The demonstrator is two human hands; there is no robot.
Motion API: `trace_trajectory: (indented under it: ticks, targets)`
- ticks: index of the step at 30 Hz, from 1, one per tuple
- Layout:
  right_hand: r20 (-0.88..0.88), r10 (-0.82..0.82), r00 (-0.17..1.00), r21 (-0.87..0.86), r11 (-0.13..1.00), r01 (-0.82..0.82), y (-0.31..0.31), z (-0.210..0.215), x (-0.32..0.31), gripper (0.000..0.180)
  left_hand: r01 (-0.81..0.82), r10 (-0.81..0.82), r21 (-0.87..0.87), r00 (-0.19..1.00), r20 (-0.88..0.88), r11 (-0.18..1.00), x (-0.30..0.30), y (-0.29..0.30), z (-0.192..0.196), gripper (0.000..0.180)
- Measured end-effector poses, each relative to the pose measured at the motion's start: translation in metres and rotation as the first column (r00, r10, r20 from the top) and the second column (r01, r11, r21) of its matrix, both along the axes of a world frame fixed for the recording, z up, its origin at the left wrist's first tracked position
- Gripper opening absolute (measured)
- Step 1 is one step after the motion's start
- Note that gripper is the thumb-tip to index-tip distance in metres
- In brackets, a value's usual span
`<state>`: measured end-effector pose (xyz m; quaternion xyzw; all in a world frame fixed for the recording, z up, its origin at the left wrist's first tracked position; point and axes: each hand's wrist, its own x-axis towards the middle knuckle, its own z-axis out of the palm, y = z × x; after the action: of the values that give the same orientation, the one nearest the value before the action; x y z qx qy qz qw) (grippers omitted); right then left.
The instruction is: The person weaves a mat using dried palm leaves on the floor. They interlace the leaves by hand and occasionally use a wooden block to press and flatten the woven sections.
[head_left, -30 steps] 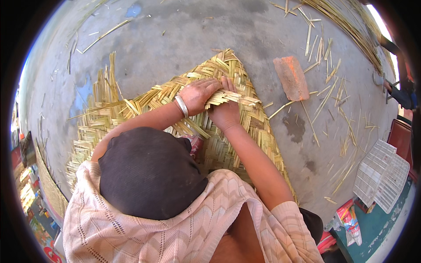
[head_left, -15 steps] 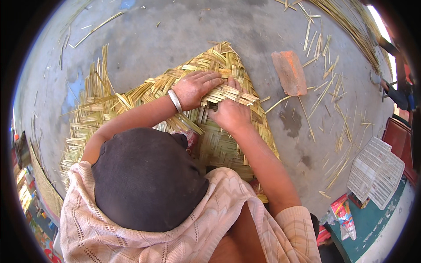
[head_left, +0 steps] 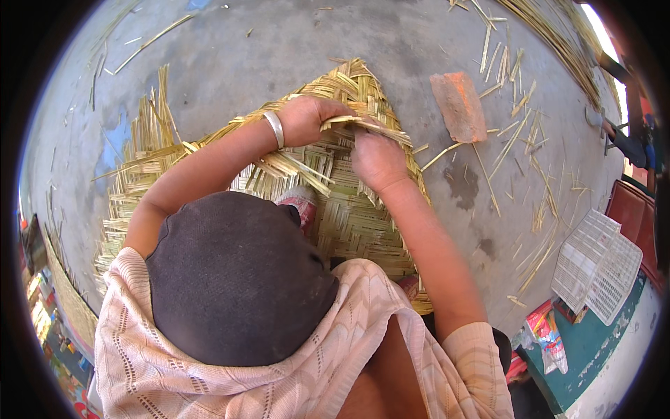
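A woven mat (head_left: pixel 359 209) of flat yellow-green strips lies on the floor, its far edge folded up and coming to a point. At that far edge, my left hand (head_left: pixel 307 120), with a silvery bracelet on the wrist, is closed over the raised fold. My right hand (head_left: pixel 379 157) is bent under the same fold from the near side, its fingertips hidden by the strips. Between the two hands the edge strips (head_left: pixel 366 126) stand lifted. Loose strip ends (head_left: pixel 296 170) stick out below my left wrist. A foot in a red patterned covering (head_left: pixel 306 207) rests on the mat.
A reddish brick (head_left: pixel 458 107) lies right of the mat among scattered straw pieces (head_left: pixel 537 160). Long strips (head_left: pixel 555 45) lie at the far right. A white plastic basket (head_left: pixel 599 272) and a colourful packet (head_left: pixel 548 339) sit by a green surface (head_left: pixel 593 356). A dark cloth-covered shape (head_left: pixel 237 279) hides the mat's near part.
Both hands have lifted the folded edge, and its strips now show edge-on. My left hand has rolled over the fold; my right hand has shifted slightly right and up. More of the foot shows.
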<state>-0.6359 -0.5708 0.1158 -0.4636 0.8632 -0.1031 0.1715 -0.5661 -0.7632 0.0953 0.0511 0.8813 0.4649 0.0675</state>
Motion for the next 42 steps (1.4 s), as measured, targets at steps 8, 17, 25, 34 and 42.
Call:
trace_trajectory:
  ticks: [8,17,25,34,42]
  targets:
    - [0.204,0.039,0.978,0.057,0.997,-0.052,0.0,0.016,-0.027,0.045,-0.033,-0.015,0.256,0.983,0.181,0.966,-0.009,-0.019,-0.004,0.033]
    - [0.257,0.16,0.953,-0.092,0.986,-0.141,0.007,0.001,-0.054,0.04,-0.157,-0.003,0.447,0.942,0.337,0.881,-0.01,-0.026,0.014,0.03]
    - [0.544,-0.014,0.839,0.068,0.997,-0.027,0.009,0.01,-0.069,0.027,-0.234,0.0,0.446,0.886,0.464,0.864,-0.008,-0.032,0.012,0.022]
    - [0.398,0.068,0.915,0.081,0.991,-0.109,0.0,0.003,-0.065,0.029,0.119,-0.216,-0.447,0.961,-0.172,0.887,0.024,0.017,-0.006,0.041]
    - [0.172,0.066,0.983,-0.045,0.997,-0.059,0.002,-0.007,-0.03,0.044,0.041,-0.146,-0.736,0.986,-0.079,0.675,0.038,0.058,-0.03,0.063]
